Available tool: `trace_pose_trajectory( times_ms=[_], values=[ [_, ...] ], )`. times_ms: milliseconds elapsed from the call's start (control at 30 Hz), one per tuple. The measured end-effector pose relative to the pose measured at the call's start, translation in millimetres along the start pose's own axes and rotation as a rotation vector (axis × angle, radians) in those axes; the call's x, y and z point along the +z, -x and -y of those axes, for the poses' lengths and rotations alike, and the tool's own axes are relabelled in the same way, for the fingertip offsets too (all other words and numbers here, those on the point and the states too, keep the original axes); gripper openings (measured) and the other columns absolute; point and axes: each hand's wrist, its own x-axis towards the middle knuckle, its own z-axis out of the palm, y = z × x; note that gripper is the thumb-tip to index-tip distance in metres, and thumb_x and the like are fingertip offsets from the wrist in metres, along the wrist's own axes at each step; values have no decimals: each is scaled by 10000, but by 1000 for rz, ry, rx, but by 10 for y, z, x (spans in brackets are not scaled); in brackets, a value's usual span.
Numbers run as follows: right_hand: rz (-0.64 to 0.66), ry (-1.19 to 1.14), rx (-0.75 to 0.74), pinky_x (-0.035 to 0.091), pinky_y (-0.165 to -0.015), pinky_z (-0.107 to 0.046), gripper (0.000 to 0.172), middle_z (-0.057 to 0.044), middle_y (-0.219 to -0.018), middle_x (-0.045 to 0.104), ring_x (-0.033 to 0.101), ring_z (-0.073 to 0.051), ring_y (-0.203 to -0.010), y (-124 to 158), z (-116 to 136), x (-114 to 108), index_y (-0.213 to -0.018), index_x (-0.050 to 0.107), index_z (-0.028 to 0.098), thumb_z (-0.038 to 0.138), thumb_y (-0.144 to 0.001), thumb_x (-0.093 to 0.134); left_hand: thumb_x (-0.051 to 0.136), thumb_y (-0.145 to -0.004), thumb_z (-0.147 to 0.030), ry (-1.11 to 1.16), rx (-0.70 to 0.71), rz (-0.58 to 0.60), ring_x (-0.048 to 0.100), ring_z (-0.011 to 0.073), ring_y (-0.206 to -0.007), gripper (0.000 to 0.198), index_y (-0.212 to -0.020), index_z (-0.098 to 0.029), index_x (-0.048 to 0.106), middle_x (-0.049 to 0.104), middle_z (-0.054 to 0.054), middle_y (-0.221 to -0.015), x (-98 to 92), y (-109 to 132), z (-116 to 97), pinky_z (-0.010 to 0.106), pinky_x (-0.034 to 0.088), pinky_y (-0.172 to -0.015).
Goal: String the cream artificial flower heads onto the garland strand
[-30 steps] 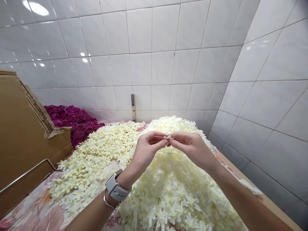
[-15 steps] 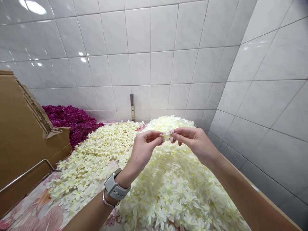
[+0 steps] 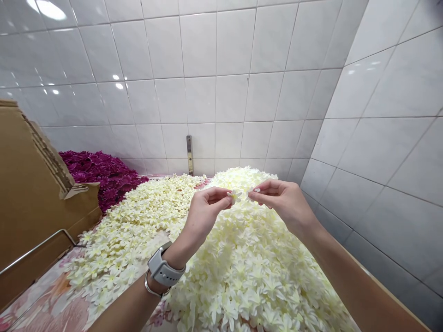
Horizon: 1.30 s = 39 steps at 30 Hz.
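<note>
My left hand (image 3: 207, 210), with a pale watch (image 3: 165, 266) at its wrist, pinches a small white flower (image 3: 235, 196) with a yellowish centre between thumb and fingertips. Opposite it, my right hand (image 3: 285, 200) is closed on a white flower piece (image 3: 254, 191), mostly covered by the fingers. A short gap separates the two pieces. Both hands hover over a big heap of cream-white flowers (image 3: 263, 276). Left of that heap spreads a layer of smaller white flowers (image 3: 138, 216).
A pile of purple flowers (image 3: 104, 175) lies at the back left, behind a cardboard box (image 3: 38, 203). Beside the box runs a bent metal rod (image 3: 34, 252). A floral-patterned cloth (image 3: 62, 302) covers the surface. White tiled walls (image 3: 233, 41) close off the back and right.
My hands have drawn apart a little. The white flower bits that were together between the fingertips are now separate, one in each hand.
</note>
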Motion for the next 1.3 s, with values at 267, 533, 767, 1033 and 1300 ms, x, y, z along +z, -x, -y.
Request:
trace_pose_trajectory(
  times_ms=[267,533,767,1033,1300],
  values=[
    [-98,378,-168,403,-623,-311,347,-38,-748,615,527,-170,-659,-92,-151,-42,-779,627,190,500,-635,689,700,-629,-150,-9,-17,-5,632,136,-703,87,-715,-135,691,691,29,-697,6,6,-18,283,508,-741],
    [43,474,-403,433,-765,-324,257,-48,-1007,647,571,-201,-925,28,-12,22,-912,666,210,393,-819,512,694,-647,-149,-29,0,70,605,121,-664,33,-666,-143,667,658,10,-657,20,30,-18,271,485,-705],
    [175,284,-323,417,-606,-249,236,-6,-647,636,570,-133,-632,143,53,79,-691,675,185,340,-806,540,729,-633,-213,-14,-4,140,623,142,-703,109,-706,-150,678,681,26,-712,55,67,-30,273,471,-688],
    [160,45,-123,426,-562,-258,300,-29,-590,603,552,-147,-586,128,28,66,-585,633,159,441,-642,717,740,-612,-231,-7,-27,116,621,143,-656,129,-691,-146,684,676,31,-670,57,88,-75,284,490,-670],
    [294,19,-85,446,-682,-286,274,-52,-718,660,584,-170,-721,73,59,-6,-760,716,182,446,-703,674,719,-633,-225,-44,19,57,592,121,-608,98,-657,-139,680,652,21,-620,37,80,-77,272,492,-663]
  ],
)
